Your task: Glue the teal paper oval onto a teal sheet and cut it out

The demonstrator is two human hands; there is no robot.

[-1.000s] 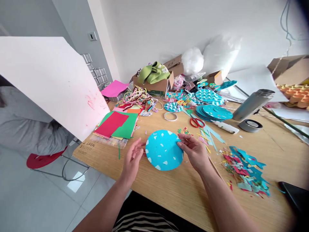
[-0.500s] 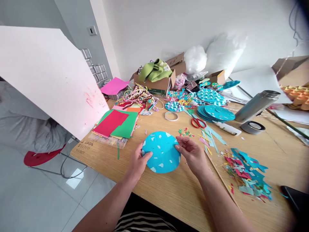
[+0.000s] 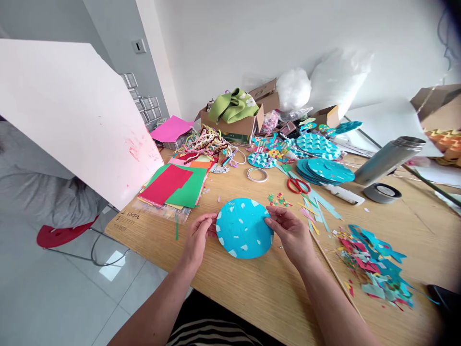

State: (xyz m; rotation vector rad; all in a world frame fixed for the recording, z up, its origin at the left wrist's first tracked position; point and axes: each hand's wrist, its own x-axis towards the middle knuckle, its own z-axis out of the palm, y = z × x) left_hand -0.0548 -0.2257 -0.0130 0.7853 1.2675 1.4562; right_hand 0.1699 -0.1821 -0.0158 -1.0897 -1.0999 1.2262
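One round blue paper disc (image 3: 245, 228) is held just above the near part of the wooden surface (image 3: 230, 284), between two hands. The right hand (image 3: 291, 234) pinches its upper right rim between thumb and index finger, the other fingers folded loosely behind. The left hand (image 3: 199, 236) is at the left rim, thumb and index close together; I cannot tell whether those fingers grip the disc or only brush it. The disc's face, scattered with pale chips, points up toward the head camera. Being circular, it has no single long axis.

Beyond it lie one pair of red-handled scissors (image 3: 298, 185), one white ring (image 3: 257, 180) and one white bottle (image 3: 345, 194). Several more blue discs (image 3: 326, 171) overlap in a stack too tight to count. Near these are one steel flask (image 3: 389, 160) and one grey cap (image 3: 382, 193). One thin stick (image 3: 333, 270) runs beside the right forearm, with one heap of paper scraps (image 3: 376, 266) to its right. On the left, one red sheet (image 3: 165, 185) overlaps a green sheet (image 3: 189, 188).
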